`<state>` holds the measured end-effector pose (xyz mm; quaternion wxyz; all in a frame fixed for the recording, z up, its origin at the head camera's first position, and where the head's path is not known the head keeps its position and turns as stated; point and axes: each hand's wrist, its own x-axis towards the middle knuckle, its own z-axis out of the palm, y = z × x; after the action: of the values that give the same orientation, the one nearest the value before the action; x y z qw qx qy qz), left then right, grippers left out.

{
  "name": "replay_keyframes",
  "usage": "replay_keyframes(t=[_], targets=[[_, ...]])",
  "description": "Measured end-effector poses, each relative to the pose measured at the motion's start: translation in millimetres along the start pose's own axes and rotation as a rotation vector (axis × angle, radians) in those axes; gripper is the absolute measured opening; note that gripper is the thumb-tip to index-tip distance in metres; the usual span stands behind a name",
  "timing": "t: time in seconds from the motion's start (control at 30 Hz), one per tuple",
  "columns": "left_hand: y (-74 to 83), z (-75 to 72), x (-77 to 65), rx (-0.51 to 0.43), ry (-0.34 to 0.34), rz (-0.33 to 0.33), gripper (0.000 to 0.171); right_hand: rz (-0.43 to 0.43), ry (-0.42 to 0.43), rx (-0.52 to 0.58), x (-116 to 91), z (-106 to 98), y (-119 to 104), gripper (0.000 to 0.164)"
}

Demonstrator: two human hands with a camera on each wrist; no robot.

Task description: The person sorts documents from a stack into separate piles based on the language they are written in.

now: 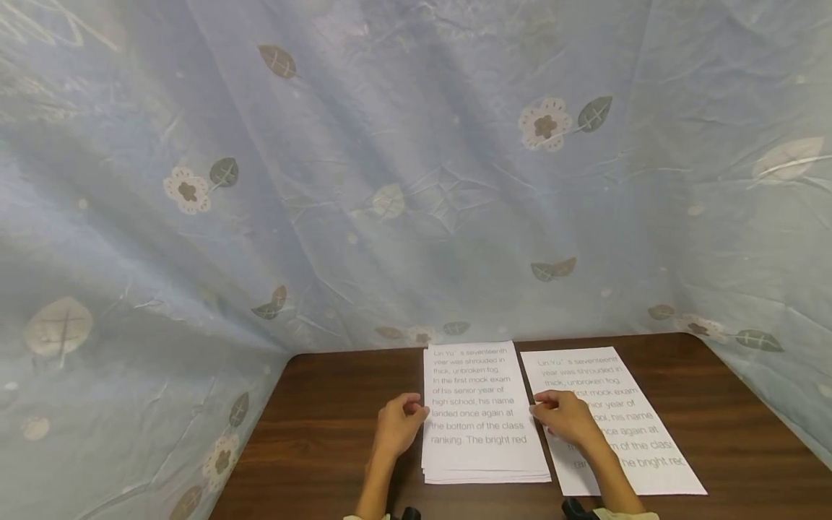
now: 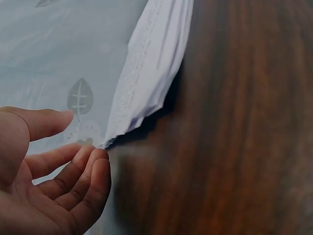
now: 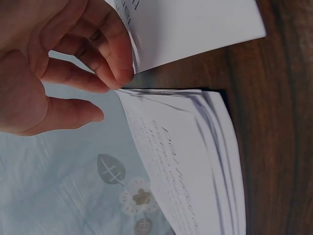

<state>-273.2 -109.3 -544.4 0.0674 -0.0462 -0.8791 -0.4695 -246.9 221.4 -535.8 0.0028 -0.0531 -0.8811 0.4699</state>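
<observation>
A stack of printed sheets [image 1: 481, 412] lies on the brown wooden table [image 1: 318, 440], and a single printed sheet [image 1: 624, 426] lies just to its right. My left hand [image 1: 408, 413] is at the stack's left edge and holds nothing. In the left wrist view, the left hand [image 2: 73, 142] has loosely curled fingers close to the corner of the stack [image 2: 146, 73]. My right hand [image 1: 544, 412] rests on the single sheet's left edge. In the right wrist view, the bent fingertips [image 3: 120, 73] touch the single sheet [image 3: 195, 29] beside the stack [image 3: 195, 161], with the thumb held apart.
A pale blue cloth [image 1: 416, 180] printed with flowers and leaves hangs behind and on both sides of the table. Bare wood shows to the left of the stack and to the right of the single sheet.
</observation>
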Motion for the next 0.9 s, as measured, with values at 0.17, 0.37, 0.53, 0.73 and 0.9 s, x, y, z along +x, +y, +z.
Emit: replay_keyframes(t=[0.17, 0.37, 0.53, 0.73, 0.9], targets=[[-1.0, -0.7, 1.3, 0.009, 0.002, 0.009, 0.036, -0.015, 0.013, -0.039, 1.3, 2.0, -2.9, 0.041], [-1.7, 0.0, 2.2, 0.011, 0.002, 0.003, 0.037, -0.019, 0.027, -0.078, 2.1, 3.4, -3.0, 0.039], [-2.6, 2.3, 1.2, 0.030, -0.007, -0.012, 0.037, -0.018, 0.029, -0.126, 2.0, 5.0, -3.3, 0.036], [-0.6, 2.3, -0.6, 0.032, -0.016, -0.009, 0.037, -0.027, 0.045, -0.143, 1.6, 6.5, -3.9, 0.033], [1.3, 2.5, -2.3, 0.033, -0.033, -0.014, 0.037, -0.031, 0.047, -0.158, 1.0, 7.9, -2.8, 0.033]])
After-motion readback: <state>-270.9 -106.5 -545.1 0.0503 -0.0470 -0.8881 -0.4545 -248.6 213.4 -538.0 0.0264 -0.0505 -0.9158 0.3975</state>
